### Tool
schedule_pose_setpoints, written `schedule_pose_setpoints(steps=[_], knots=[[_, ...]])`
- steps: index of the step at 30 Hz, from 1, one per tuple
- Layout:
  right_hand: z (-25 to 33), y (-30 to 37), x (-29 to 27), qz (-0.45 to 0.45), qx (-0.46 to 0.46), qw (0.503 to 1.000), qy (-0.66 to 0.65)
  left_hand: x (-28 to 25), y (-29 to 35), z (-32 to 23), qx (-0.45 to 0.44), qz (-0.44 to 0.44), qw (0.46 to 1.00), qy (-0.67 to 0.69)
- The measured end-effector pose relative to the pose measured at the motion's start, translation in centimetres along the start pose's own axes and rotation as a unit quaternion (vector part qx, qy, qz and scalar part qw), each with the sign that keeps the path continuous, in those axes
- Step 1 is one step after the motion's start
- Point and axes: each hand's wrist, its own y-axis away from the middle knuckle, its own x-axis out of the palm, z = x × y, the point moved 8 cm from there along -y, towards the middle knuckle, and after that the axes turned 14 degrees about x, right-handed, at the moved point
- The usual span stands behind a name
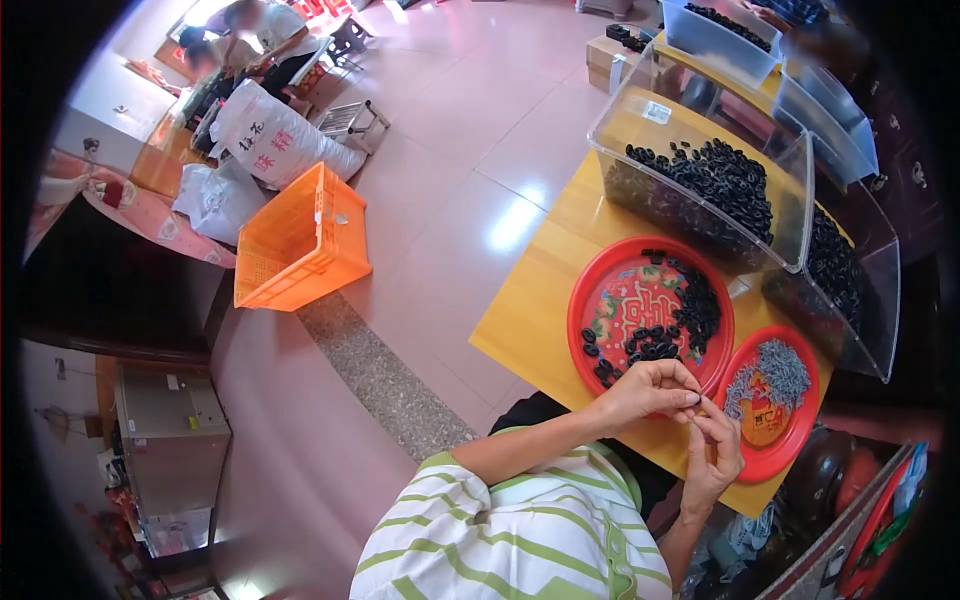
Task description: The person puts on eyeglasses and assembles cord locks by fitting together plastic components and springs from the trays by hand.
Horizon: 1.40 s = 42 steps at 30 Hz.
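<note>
In front of my body, above the near edge of a yellow table (540, 285), my two hands meet at the fingertips. My left hand (648, 393) is closed in a pinch, thumb against the fingers. Touching it, my right hand (716, 442) pinches too, its other fingers curled. A small dark piece shows between the fingertips, too small to name. Just beyond lies a round red tray (577, 325) with small black oval ring-like parts (697, 310) in loose heaps. A smaller red tray (772, 468) beside my right hand carries a pile of thin grey pieces (783, 368).
Clear plastic boxes (618, 185) of black parts stand along the table's far right side. An orange crate (343, 230) sits on the floor at left, near white sacks (280, 140) and a metal step stool (352, 120). Other people (285, 35) are at the upper left.
</note>
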Motion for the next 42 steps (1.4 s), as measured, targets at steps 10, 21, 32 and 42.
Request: schedule_pose_setpoints(steps=[10, 21, 32, 42], knots=[[2.6, -0.4, 0.7, -0.012, -0.072, 0.997, 0.026, -0.3, 0.3, 0.5, -0.069, -0.035, 0.993, 0.084], [-1.8, -2.8, 0.5, 0.019, 0.097, 0.984, -0.149, -0.1, 0.2, -1.7, -0.037, -0.034, 0.998, -0.041], [-3.0, -2.3, 1.4, 0.078, 0.148, 0.968, -0.186, -0.6, 0.7, -1.6, -0.034, -0.040, 0.996, -0.071], [-2.3, -2.4, 1.0, 0.048, 0.102, 0.983, -0.146, -0.2, 0.3, -1.8, -0.028, -0.012, 0.991, -0.129]])
